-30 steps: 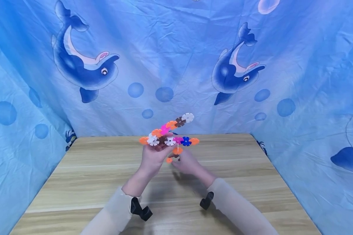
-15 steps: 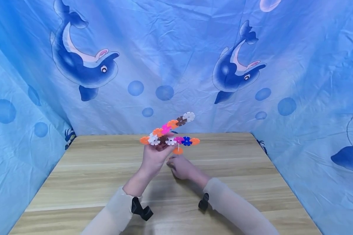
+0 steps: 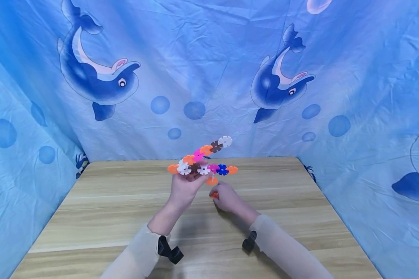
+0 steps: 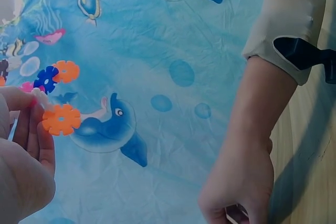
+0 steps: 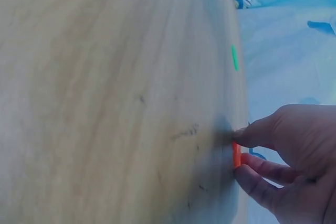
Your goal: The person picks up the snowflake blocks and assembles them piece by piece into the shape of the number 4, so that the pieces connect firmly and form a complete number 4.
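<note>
My left hand [image 3: 184, 190] holds up a chain of interlocking snowflake discs, with its fingers round the white and brown discs in the middle. One row runs level and ends at the right in a blue disc [image 3: 222, 169] and an orange disc [image 3: 232, 170]. A second row slants up to the right to a white disc [image 3: 225, 141]. Under the level row hangs another orange disc [image 4: 61, 119], joined by a white one seen edge-on. Lower and to the right, my right hand [image 3: 227, 197] pinches a loose orange disc [image 5: 237, 154] between thumb and fingertips, close over the tabletop.
A green disc [image 5: 234, 57] shows edge-on on the wooden table [image 3: 125, 217], beyond the right hand in the right wrist view. Blue cloth [image 3: 209, 77] with printed dolphins encloses the table at the back and both sides.
My right hand has drawn down from beside the hanging discs, then shifted slightly right, and now an orange disc shows in its fingers. The left hand keeps its hold, almost still.
</note>
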### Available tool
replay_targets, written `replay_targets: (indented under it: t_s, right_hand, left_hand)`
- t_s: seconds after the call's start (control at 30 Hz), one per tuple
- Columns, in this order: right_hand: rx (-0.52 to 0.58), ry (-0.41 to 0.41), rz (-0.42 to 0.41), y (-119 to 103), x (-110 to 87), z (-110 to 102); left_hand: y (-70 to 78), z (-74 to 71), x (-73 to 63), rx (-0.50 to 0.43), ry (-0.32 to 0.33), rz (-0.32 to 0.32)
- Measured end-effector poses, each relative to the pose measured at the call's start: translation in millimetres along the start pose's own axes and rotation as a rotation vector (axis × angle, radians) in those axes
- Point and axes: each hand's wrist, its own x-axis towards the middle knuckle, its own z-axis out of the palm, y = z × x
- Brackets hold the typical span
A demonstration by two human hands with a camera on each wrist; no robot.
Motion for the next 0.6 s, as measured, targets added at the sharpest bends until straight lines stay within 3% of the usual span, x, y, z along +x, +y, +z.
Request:
replay_targets:
  t_s: [0.43, 0.6]
  right_hand:
    - [0.146, 0.023, 0.023, 17, -6.5, -3]
    - [0.172, 0.030, -0.019, 21, -7.8, -4]
  left_hand:
    - [-7.4, 0.3, -0.2, 0.026, 0.005, -0.009]
    - [-8.3, 1.8, 0.1, 0.020, 0.009, -0.017]
